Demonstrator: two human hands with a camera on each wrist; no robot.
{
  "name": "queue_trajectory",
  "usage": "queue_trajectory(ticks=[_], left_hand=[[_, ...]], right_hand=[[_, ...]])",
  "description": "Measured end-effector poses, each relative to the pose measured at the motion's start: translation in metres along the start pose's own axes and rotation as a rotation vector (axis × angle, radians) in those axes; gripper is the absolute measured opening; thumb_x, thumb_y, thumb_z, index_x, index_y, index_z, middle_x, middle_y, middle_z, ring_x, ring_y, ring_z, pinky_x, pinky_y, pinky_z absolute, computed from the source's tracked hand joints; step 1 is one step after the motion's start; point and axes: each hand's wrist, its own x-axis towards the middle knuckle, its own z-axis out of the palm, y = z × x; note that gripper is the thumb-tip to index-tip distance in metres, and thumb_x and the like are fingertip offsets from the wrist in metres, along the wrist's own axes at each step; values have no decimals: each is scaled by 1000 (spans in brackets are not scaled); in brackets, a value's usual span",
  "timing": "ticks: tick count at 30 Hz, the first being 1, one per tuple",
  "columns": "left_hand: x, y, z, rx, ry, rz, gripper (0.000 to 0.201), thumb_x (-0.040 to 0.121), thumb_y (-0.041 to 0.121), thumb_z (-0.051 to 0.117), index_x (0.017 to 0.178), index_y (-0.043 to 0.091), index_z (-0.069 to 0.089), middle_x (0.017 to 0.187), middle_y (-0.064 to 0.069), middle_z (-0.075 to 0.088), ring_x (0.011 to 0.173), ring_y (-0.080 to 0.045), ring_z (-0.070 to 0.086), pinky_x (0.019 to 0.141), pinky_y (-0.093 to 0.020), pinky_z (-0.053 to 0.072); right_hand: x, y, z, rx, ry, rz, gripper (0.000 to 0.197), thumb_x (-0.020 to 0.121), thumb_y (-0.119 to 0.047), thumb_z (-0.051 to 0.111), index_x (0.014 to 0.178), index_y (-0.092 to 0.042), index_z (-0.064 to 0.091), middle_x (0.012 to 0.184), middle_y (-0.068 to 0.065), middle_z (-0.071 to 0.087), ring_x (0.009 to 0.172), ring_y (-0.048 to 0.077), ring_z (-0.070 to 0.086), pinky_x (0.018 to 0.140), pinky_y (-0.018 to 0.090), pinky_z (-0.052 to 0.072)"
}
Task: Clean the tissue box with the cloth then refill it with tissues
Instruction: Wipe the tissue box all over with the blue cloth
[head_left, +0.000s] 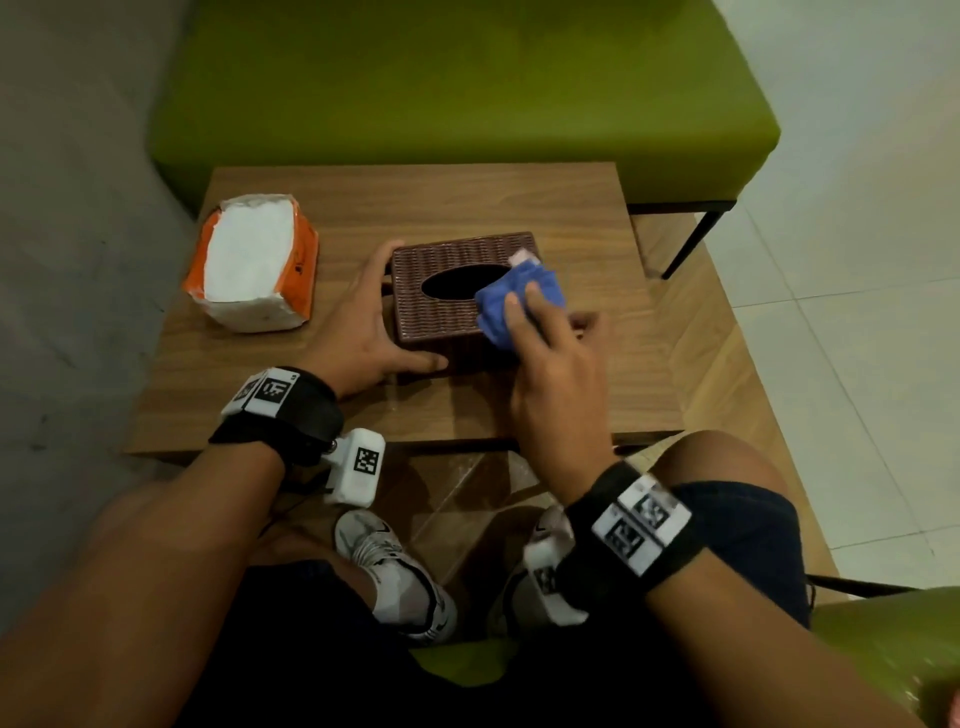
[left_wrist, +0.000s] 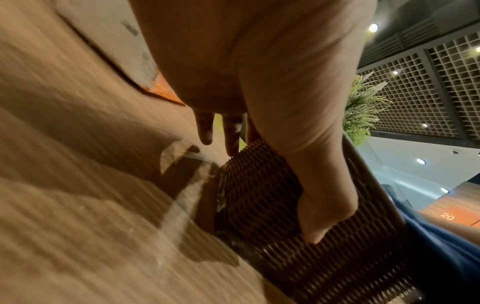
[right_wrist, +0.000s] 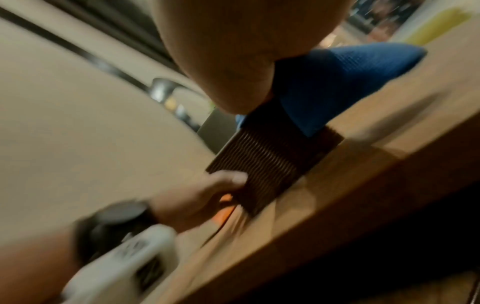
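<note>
Head view: my left hand (head_left: 363, 322) braces the left end of the brown wicker tissue box (head_left: 441, 306), fingers spread along its far corner and thumb stretched flat against its near side. My right hand (head_left: 550, 364) presses the bunched blue cloth (head_left: 498, 306) onto the box's top right, beside the dark oval slot, fingers laid over it; whether they curl round the cloth I cannot tell. The box sits mid-bench (head_left: 467, 208). An opened orange tissue pack (head_left: 254, 262) lies left of it, apart from my left hand.
</note>
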Motion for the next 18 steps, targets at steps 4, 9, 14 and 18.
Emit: queue_trajectory(ticks=[4, 9, 14, 18], left_hand=[[-6, -4, 1, 10, 17, -2, 134, 56, 39, 107, 162, 37, 25, 159, 10, 45, 145, -10, 50, 120, -49, 47], [-9, -5, 5, -10, 18, -22, 143, 50, 50, 101, 165, 32, 19, 161, 5, 44, 146, -14, 50, 121, -49, 46], [-6, -3, 6, -23, 18, -48, 138, 58, 29, 106, 164, 28, 18, 156, 5, 44, 139, -13, 53, 111, -31, 51], [-4, -4, 12, -19, 50, -46, 131, 68, 13, 102, 165, 24, 15, 152, 5, 43, 138, -13, 51, 110, -29, 47]], right_hand=[[8, 23, -5, 43, 44, -84, 44, 95, -10, 67, 138, -13, 68, 142, 7, 64, 103, 32, 51, 86, 36, 43], [-3, -28, 5, 15, 2, -74, 43, 98, -6, 55, 140, -12, 65, 143, 11, 60, 108, 29, 45, 89, 38, 42], [10, -1, 1, 29, 56, -65, 40, 95, -12, 64, 135, -12, 69, 138, 10, 65, 104, 31, 49, 84, 39, 46], [1, -30, 7, 50, 56, 18, 45, 95, -1, 58, 139, -9, 66, 142, 13, 61, 108, 31, 48, 89, 37, 44]])
